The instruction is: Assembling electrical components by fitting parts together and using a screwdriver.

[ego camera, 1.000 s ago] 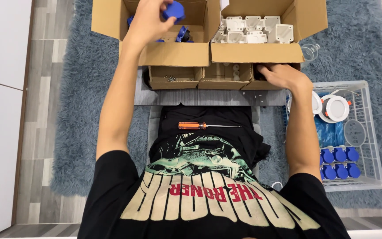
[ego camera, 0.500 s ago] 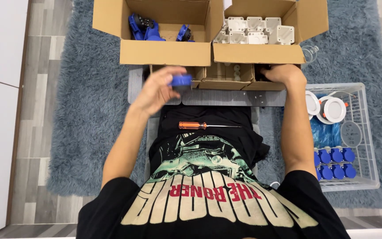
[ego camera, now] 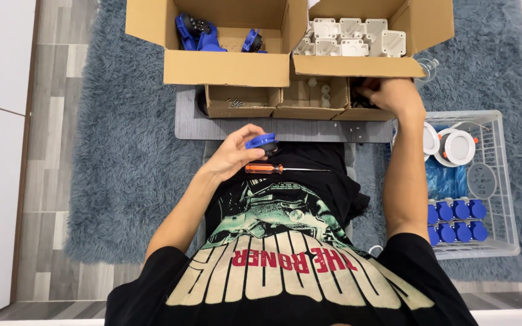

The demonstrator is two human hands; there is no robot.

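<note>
The left hand (ego camera: 232, 154) was curled around a blue cap (ego camera: 261, 142), fingers closed on its rim, held just above the lap. Just below the cap, at about 5 o'clock from it, a screwdriver (ego camera: 279, 169) with an orange handle lay across the lap, shaft pointing toward 3 o'clock.

The right hand (ego camera: 394, 96) reached to 12 o'clock, into the rightmost of three small boxes (ego camera: 310, 99) standing in a row on a grey mat (ego camera: 285, 128). Its fingers were tucked inside that box, so I could not tell how far they were open or whether they held anything.

Behind the small boxes, at 12 o'clock, stood two large cartons. The left carton (ego camera: 225, 66) held blue parts (ego camera: 203, 33); the right carton (ego camera: 357, 65) held white housings (ego camera: 348, 36).

At 3 o'clock from the right arm sat a wire basket (ego camera: 502, 181) with white round fittings (ego camera: 457, 147) near its far end and rows of blue caps (ego camera: 454, 220) at its near end. Everything rested on a blue-grey shaggy rug (ego camera: 128, 157).
</note>
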